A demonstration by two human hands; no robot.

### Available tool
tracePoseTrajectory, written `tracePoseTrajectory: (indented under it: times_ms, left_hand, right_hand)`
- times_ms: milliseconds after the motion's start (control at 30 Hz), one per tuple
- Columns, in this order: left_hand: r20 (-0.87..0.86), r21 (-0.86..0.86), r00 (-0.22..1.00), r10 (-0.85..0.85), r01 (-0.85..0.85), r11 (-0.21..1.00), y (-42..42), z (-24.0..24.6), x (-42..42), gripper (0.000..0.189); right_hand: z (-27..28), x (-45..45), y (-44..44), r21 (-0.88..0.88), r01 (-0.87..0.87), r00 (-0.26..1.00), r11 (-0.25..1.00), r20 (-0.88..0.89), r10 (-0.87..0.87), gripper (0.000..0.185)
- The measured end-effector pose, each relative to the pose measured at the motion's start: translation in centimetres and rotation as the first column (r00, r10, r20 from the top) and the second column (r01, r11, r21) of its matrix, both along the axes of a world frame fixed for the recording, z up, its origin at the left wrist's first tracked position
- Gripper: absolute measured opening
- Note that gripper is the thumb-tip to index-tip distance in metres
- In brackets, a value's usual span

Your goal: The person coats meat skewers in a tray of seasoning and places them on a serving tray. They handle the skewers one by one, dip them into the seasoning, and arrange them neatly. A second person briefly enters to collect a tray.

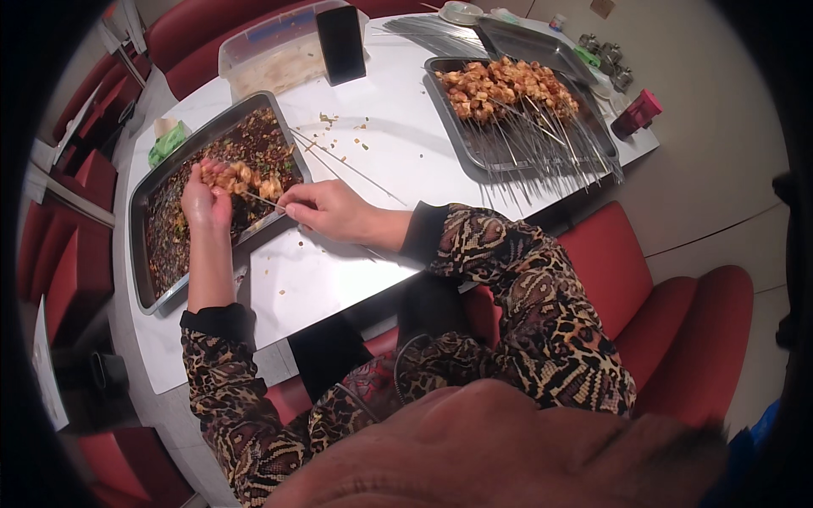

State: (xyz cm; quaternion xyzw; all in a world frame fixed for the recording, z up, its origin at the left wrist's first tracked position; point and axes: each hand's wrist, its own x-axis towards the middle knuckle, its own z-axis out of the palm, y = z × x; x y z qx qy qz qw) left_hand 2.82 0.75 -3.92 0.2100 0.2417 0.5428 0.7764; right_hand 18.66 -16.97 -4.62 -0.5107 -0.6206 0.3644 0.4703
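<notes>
Over a metal tray of dark, chunky marinade (171, 222), my left hand (213, 197) holds pieces of marinated meat (240, 178). My right hand (330, 209) pinches a thin metal skewer (259, 199), whose other end runs into the meat. Loose metal skewers (349, 166) lie beside the tray, partly on its rim. At the right, a second metal tray (467, 143) holds a heap of skewered meat (508, 89), with the bare skewer ends pointing towards me over the near rim. The skewer's tip is hidden in the meat.
Behind the marinade tray stand a clear plastic tub (273, 63) and an upright black phone (342, 46). More bare skewers (432, 37) lie at the back. A red-lidded container (636, 115) stands at the right corner. Food bits (343, 136) dot the white table (394, 143); green packaging (168, 143) lies left.
</notes>
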Motion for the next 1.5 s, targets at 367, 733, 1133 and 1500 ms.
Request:
tracePoseTrajectory:
  times_ms: [367, 733, 1133, 1500]
  left_hand:
    - [-0.174, 0.05, 0.959, 0.225, -0.219, 0.974, -2.2, 1.7, 1.9, 0.03]
    - [-0.395, -0.029, 0.876, 0.276, -0.313, 0.949, -3.3, 2.1, 3.6, 0.042]
    - [-0.033, -0.028, 0.999, 0.042, -0.043, 0.999, -0.9, 0.5, 1.5, 0.033]
    - [-0.842, 0.209, 0.54, 0.001, 0.324, 0.922, -1.9, 3.9, -3.9, 0.041]
  right_hand:
    - [-0.7, -0.8, -0.1, 0.333, 0.13, 0.976, 0.934, 0.125, -0.18, 0.016]
    - [0.8, -1.4, -0.8, 0.26, 0.164, 0.977, 0.951, 0.092, -0.194, 0.016]
    - [-0.2, -0.5, 0.8, 0.198, 0.169, 0.974, 0.966, 0.116, -0.195, 0.018]
    - [0.3, -0.3, 0.1, 0.196, 0.186, 0.958, 0.963, 0.183, -0.222, 0.019]
